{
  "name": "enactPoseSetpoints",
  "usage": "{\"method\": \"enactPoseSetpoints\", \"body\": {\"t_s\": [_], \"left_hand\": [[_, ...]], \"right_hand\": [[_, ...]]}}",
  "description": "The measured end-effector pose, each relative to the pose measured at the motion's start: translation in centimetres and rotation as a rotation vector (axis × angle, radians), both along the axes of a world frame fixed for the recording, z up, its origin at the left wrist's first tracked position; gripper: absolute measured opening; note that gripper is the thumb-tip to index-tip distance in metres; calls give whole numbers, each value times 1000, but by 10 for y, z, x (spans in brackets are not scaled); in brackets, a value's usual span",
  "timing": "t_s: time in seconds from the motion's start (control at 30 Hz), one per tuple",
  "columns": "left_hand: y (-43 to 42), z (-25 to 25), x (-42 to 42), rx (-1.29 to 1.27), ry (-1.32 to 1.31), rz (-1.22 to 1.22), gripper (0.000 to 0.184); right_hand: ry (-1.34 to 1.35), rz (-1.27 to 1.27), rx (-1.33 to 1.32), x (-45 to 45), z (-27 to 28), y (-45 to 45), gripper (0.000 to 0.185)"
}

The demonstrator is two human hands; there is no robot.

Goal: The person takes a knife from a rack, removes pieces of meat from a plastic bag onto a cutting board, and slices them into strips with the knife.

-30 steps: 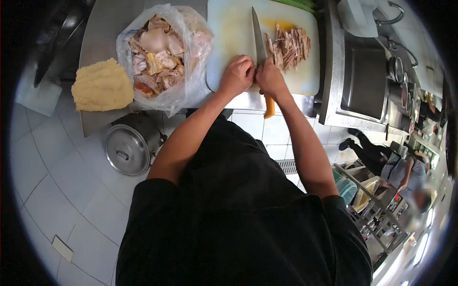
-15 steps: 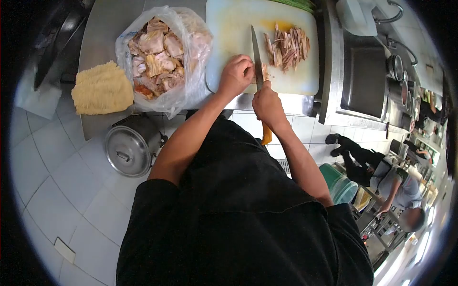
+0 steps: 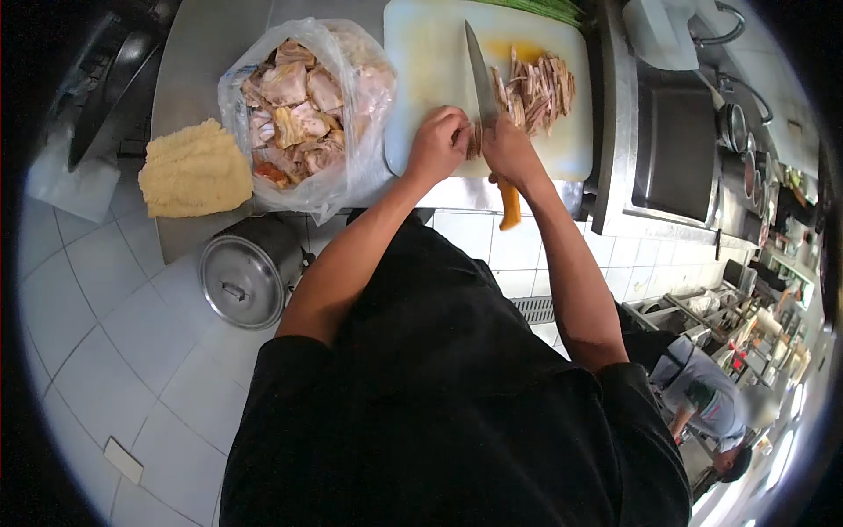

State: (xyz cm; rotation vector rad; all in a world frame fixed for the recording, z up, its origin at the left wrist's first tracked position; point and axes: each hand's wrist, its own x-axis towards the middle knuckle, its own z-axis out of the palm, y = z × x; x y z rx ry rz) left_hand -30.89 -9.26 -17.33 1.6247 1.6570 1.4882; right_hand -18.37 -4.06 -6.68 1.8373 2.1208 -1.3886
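My right hand is closed around a knife with a yellow handle. Its long blade points away from me over the white cutting board. My left hand rests on the board's near edge, fingers curled against a small piece of meat just left of the blade; the fingertips partly hide it. Right of the blade lies a pile of sliced meat strips. To the board's left stands an open plastic bag filled with chunks of meat.
A yellowish cloth lies at the counter's left corner. On the floor below stands a lidded metal pot. A sink is to the right, and green vegetables lie behind the board. Another person is at the lower right.
My right hand and the knife have shifted slightly right and away from me. The meat by my left fingers shows more now. The other person has moved lower in view and bends differently.
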Motion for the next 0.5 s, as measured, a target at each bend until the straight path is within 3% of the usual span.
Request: {"method": "enactPoseSetpoints", "body": {"t_s": [0.23,0.5], "left_hand": [[-1,-3,0,34,-101,53,9],[-1,0,1,6,10,-15,8]], "right_hand": [[-86,3,63,12,-9,-56,20],[-106,48,212,15,-28,-67,19]]}}
